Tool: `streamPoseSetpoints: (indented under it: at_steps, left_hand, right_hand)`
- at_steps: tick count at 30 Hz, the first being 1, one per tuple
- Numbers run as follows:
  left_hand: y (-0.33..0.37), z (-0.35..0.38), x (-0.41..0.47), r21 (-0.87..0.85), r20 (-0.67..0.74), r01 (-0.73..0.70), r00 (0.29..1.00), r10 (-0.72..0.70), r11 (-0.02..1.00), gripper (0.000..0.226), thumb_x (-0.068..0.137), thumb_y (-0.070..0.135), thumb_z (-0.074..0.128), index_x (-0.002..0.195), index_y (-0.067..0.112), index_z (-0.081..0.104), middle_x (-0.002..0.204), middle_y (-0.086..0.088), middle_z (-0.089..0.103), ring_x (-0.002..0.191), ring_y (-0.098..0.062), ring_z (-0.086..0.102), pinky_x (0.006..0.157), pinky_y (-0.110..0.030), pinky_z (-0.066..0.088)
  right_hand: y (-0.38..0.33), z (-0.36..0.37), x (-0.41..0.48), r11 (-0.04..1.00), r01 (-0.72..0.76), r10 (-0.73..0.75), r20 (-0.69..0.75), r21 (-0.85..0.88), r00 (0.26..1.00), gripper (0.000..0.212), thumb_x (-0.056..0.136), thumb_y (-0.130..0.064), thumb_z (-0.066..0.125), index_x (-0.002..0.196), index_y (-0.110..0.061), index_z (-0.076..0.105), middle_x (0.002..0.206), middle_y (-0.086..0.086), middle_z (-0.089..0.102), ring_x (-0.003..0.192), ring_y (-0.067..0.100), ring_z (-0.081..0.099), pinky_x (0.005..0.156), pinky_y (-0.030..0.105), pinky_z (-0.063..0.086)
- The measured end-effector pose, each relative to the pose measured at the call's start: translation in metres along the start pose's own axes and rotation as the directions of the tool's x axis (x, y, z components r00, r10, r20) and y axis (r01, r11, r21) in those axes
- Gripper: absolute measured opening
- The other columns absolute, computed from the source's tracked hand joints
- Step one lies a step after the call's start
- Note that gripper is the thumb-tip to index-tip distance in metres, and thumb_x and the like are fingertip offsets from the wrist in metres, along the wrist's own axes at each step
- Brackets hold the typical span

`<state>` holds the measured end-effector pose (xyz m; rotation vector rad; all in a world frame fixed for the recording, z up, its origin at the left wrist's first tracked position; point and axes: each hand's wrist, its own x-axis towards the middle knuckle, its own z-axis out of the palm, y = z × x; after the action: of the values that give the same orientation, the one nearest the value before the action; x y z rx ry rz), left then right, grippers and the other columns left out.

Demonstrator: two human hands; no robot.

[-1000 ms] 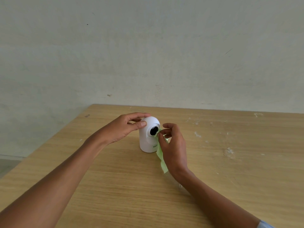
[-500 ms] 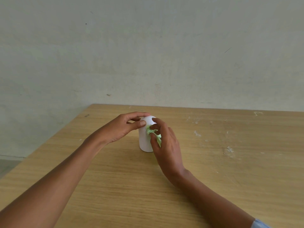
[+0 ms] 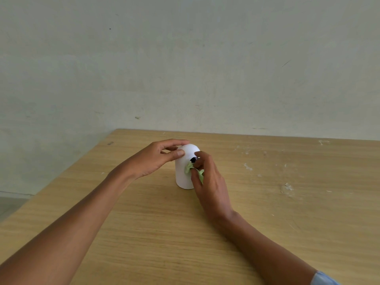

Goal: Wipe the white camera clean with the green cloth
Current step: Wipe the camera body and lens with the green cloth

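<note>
The white camera [image 3: 183, 176], a small domed cylinder, stands upright on the wooden table [image 3: 267, 212]. My left hand [image 3: 153, 159] grips its rounded top from the left, thumb on the front and fingers over the back. My right hand [image 3: 207, 182] pinches the crumpled green cloth [image 3: 190, 167] and presses it against the camera's front, just below the dark lens. Only a sliver of the lens shows above my fingers. Most of the cloth is hidden inside my right hand.
The table's far edge meets a pale wall [image 3: 185, 68]. Its left edge runs diagonally toward me, with floor [image 3: 10, 204] beyond. Whitish scuff marks [image 3: 287, 188] dot the tabletop to the right of the camera.
The cloth hung loose beside the lens a second ago. My right hand has bunched it up and pushed it onto the camera's front, covering most of the lens. My left hand kept its hold.
</note>
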<state>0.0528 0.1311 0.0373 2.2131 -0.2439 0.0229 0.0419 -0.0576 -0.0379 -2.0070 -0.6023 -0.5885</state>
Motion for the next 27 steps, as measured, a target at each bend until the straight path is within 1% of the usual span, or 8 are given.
streamPoseSetpoints:
  at_steps: [5, 8, 12, 16, 19, 21, 23, 27]
  left_hand:
    - [0.0, 0.0, -0.001, -0.004, 0.002, 0.006, 1.0, -0.006, 1.0, 0.038, 0.095, 0.048, 0.06, 0.133, 0.052, 0.06, 0.138, 0.02, 0.059, 0.118, -0.002, 0.059, 0.108, -0.036, 0.043]
    - [0.001, 0.001, -0.001, -0.014, 0.004, -0.002, 1.0, 0.002, 1.0, 0.038, 0.096, 0.045, 0.06, 0.134, 0.05, 0.06, 0.14, 0.027, 0.056, 0.118, 0.0, 0.058, 0.109, -0.036, 0.043]
    - [-0.002, 0.0, -0.001, -0.01, 0.003, 0.004, 1.0, -0.004, 1.0, 0.037, 0.094, 0.05, 0.061, 0.131, 0.055, 0.06, 0.138, 0.021, 0.058, 0.114, -0.001, 0.059, 0.109, -0.038, 0.044]
    - [-0.005, 0.0, 0.0, -0.014, -0.003, -0.001, 1.0, 0.001, 1.0, 0.036, 0.094, 0.051, 0.061, 0.13, 0.057, 0.06, 0.14, 0.02, 0.058, 0.116, 0.001, 0.058, 0.11, -0.038, 0.043]
    - [-0.005, 0.0, 0.001, -0.004, 0.004, -0.001, 1.0, 0.001, 1.0, 0.035, 0.094, 0.051, 0.061, 0.129, 0.058, 0.06, 0.139, 0.017, 0.059, 0.118, 0.002, 0.057, 0.108, -0.036, 0.043]
    - [-0.004, 0.0, 0.001, -0.013, 0.0, 0.001, 1.0, -0.001, 1.0, 0.035, 0.095, 0.048, 0.061, 0.13, 0.055, 0.061, 0.134, 0.015, 0.061, 0.114, 0.004, 0.058, 0.104, -0.031, 0.044]
    - [-0.002, 0.0, 0.001, -0.021, -0.006, 0.004, 1.0, -0.005, 1.0, 0.035, 0.096, 0.045, 0.061, 0.131, 0.052, 0.062, 0.13, 0.014, 0.062, 0.109, 0.006, 0.059, 0.098, -0.027, 0.043]
    - [-0.001, 0.001, 0.0, -0.023, -0.007, 0.002, 1.0, -0.002, 1.0, 0.035, 0.097, 0.044, 0.061, 0.131, 0.051, 0.062, 0.128, 0.018, 0.062, 0.108, 0.007, 0.059, 0.095, -0.026, 0.044]
  right_hand:
    - [0.0, -0.003, -0.002, 0.949, -0.185, 0.213, -0.086, 0.255, 0.973, 0.03, 0.096, -0.009, 0.058, 0.116, -0.027, 0.046, 0.098, -0.012, 0.06, 0.092, 0.005, 0.06, 0.069, 0.014, 0.047]
    - [0.0, -0.003, -0.001, 0.894, -0.269, 0.328, -0.115, 0.358, 0.938, 0.027, 0.094, -0.006, 0.059, 0.111, -0.023, 0.046, 0.093, -0.007, 0.059, 0.084, 0.011, 0.06, 0.067, 0.017, 0.048]
    - [0.001, -0.011, -0.003, 0.802, -0.35, 0.428, -0.057, 0.483, 0.902, 0.025, 0.094, -0.004, 0.058, 0.11, -0.019, 0.048, 0.09, -0.005, 0.055, 0.074, 0.011, 0.055, 0.061, 0.015, 0.048]
    - [0.003, -0.027, 0.001, 0.878, -0.342, 0.336, 0.079, 0.334, 0.939, 0.024, 0.092, -0.005, 0.062, 0.107, -0.021, 0.051, 0.094, -0.006, 0.063, 0.08, 0.012, 0.059, 0.069, 0.02, 0.052]
    - [0.002, -0.046, -0.002, 0.971, -0.18, 0.137, 0.247, 0.159, 0.959, 0.031, 0.092, -0.008, 0.062, 0.117, -0.024, 0.052, 0.1, -0.011, 0.073, 0.086, 0.006, 0.066, 0.076, 0.018, 0.051]
    - [0.0, -0.057, -0.008, 1.0, 0.002, -0.009, 0.41, 0.019, 0.912, 0.033, 0.094, -0.015, 0.062, 0.124, -0.027, 0.053, 0.104, -0.016, 0.075, 0.082, -0.001, 0.067, 0.072, 0.014, 0.049]
    - [0.001, -0.063, -0.013, 0.995, 0.085, -0.047, 0.523, -0.05, 0.851, 0.029, 0.096, -0.026, 0.06, 0.125, -0.03, 0.057, 0.106, -0.02, 0.074, 0.088, -0.007, 0.067, 0.077, 0.015, 0.05]
    - [0.012, -0.067, -0.016, 0.995, 0.086, -0.055, 0.49, -0.042, 0.87, 0.029, 0.1, -0.013, 0.049, 0.122, -0.024, 0.064, 0.109, -0.018, 0.071, 0.098, -0.007, 0.064, 0.081, 0.01, 0.046]
